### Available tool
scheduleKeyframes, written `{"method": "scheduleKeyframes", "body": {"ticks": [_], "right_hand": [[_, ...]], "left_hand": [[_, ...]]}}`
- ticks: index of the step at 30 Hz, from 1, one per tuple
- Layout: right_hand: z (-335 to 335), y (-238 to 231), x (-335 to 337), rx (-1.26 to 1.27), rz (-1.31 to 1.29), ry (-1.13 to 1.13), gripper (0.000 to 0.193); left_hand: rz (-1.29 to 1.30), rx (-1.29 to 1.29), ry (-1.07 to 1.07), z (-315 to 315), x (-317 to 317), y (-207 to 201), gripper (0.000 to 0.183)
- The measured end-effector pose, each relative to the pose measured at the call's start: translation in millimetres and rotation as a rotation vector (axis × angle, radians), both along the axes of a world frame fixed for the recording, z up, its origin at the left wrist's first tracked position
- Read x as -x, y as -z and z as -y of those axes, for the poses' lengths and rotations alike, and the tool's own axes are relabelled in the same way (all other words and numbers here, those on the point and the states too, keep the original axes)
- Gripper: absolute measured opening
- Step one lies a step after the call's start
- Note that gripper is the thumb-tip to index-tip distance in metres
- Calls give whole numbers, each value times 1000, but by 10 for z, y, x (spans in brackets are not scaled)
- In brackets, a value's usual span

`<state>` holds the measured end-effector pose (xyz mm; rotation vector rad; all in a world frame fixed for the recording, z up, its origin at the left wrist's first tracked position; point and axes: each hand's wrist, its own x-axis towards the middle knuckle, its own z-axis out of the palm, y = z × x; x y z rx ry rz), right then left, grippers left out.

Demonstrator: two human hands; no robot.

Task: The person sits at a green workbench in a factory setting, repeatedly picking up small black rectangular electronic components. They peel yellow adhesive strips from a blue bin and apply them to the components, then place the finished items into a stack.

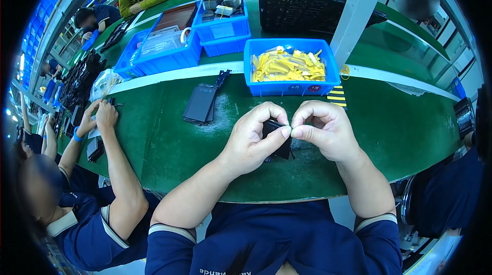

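Over the table (169,157), a flat black piece (280,149) is apparently held by the pinching left hand (256,136). Its edge seems worked by the tightly pinched right hand (328,131) (contents hidden); steady fingertips seem needed next.

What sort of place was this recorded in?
It looks like a factory assembly workshop: a co-worker handles parts along the same long green workbench, a blue plastic bin holds many yellow strips, and a stack of flat dark pieces lies nearby.
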<state>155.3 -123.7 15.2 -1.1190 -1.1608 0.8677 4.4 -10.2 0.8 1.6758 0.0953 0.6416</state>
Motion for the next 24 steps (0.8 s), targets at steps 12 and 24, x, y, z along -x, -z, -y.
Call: {"method": "scheduleKeyframes", "body": {"ticks": [12, 24], "right_hand": [[-57, 94, -37, -18, -322, -107, 13], [-51, 90, 8, 219, -207, -67, 13]], "left_hand": [[-7, 382, 213, 1, -11, 72, 26], [229, 493, -28, -67, -14, -38, 27]]}}
